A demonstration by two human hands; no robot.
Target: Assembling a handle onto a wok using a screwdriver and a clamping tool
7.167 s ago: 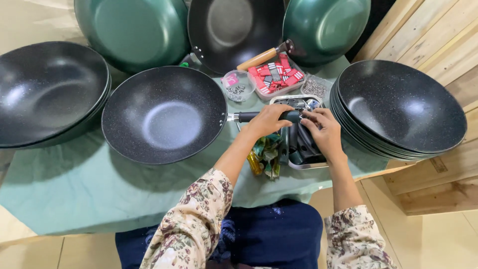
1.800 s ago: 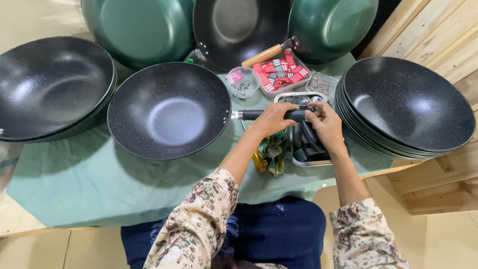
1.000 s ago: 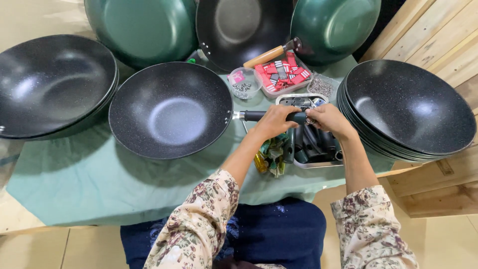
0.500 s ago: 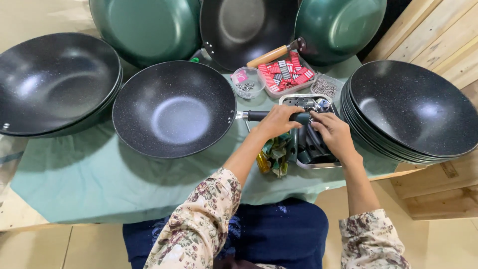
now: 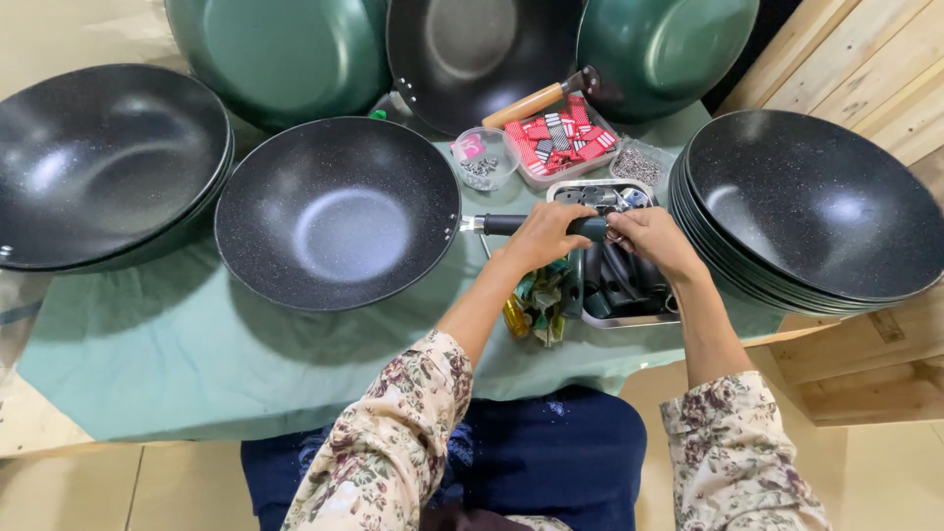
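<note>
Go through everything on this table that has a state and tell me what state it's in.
Speckled black wok: upright, empty, black handle fitted.
Left hand: closed around that handle.
Right hand: at the handle's end.
Metal tray: holds dark handles.
Stack of black woks: nested, no handles showing.
Clear round tub: open, holds small metal parts.

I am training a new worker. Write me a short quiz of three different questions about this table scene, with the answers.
1. True or false: the left hand grips the black handle of the speckled wok in the middle.
2. Where does the metal tray of dark parts lie?
A. left of the middle wok
B. between the middle wok and the stack of woks on the right
C. on the floor
3. Fill in: the right hand is at the ____ end of the handle.

Key: 1 true; 2 B; 3 free (far from the pan)
</note>
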